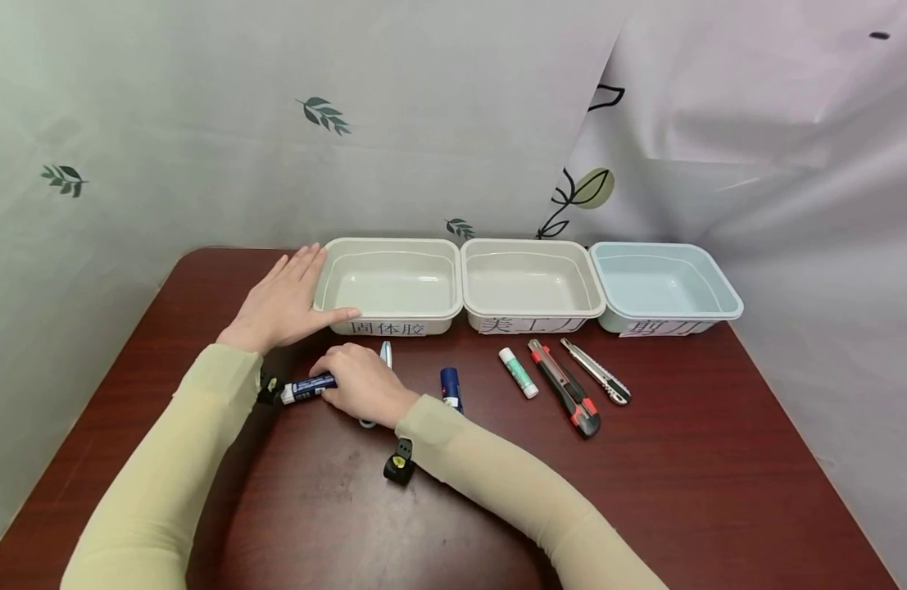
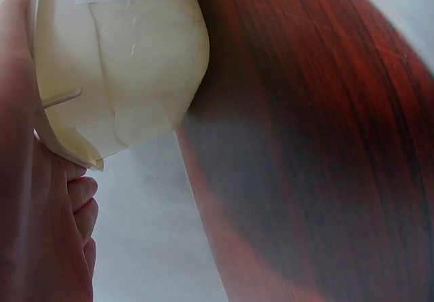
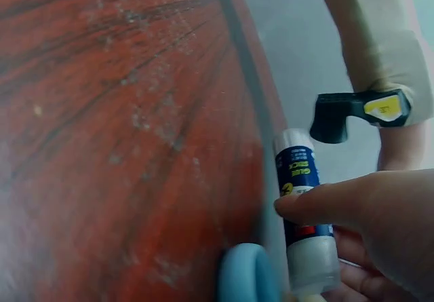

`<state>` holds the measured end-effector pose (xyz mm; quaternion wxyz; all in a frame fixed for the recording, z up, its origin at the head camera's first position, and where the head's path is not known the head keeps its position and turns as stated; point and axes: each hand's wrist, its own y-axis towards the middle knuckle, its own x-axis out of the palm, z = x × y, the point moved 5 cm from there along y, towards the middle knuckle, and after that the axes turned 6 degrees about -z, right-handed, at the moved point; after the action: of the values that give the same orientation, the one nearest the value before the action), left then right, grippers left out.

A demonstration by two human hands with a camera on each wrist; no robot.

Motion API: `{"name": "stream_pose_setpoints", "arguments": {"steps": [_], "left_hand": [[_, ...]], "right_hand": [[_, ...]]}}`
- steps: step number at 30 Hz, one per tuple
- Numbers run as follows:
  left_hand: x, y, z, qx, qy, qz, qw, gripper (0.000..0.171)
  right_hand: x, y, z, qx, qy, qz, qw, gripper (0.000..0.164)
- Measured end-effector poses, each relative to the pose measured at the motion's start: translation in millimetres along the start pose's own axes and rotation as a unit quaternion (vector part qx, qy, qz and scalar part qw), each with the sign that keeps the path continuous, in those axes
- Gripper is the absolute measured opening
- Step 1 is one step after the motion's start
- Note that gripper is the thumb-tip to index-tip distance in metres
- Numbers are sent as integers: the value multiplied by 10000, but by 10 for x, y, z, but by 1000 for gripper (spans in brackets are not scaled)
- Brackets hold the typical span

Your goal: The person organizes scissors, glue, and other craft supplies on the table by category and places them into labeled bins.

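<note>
My left hand (image 1: 279, 303) lies with straight fingers along the left end of a pale bin (image 1: 394, 315), its thumb over the front rim. In the left wrist view the bin's wall (image 2: 146, 64) shows beside the palm. My right hand (image 1: 365, 383) grips a dark blue glue stick (image 1: 306, 388) with a white end, just in front of that bin. The right wrist view shows the thumb pressed on the glue stick (image 3: 298, 170), fingers behind it. Light blue scissors (image 1: 386, 352) are partly hidden under the right hand; a handle loop (image 3: 247, 275) shows in the right wrist view.
A second pale bin (image 1: 534, 313) and a light blue bin (image 1: 667, 315) continue the row, all with paper labels. Right of the right hand lie another blue glue stick (image 1: 450, 385), a green glue stick (image 1: 518, 373), a red-black utility knife (image 1: 564, 387) and a slim utility knife (image 1: 596, 371).
</note>
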<state>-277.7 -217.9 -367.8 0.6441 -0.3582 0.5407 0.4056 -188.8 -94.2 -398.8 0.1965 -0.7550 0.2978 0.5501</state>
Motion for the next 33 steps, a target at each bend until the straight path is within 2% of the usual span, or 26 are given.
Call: {"name": "stream_pose_setpoints", "arguments": {"steps": [14, 28, 33], "left_hand": [[11, 17, -1, -23, 57, -8, 10000, 118], [40, 15, -29, -61, 0, 42, 10000, 119], [45, 22, -35, -59, 21, 78, 9999, 119]], "right_hand": [[-180, -373, 218, 243, 19, -84, 9997, 26], [-351, -818, 362, 54, 174, 334, 9993, 22], [-438, -958, 462, 114, 538, 488, 9973, 24]]}}
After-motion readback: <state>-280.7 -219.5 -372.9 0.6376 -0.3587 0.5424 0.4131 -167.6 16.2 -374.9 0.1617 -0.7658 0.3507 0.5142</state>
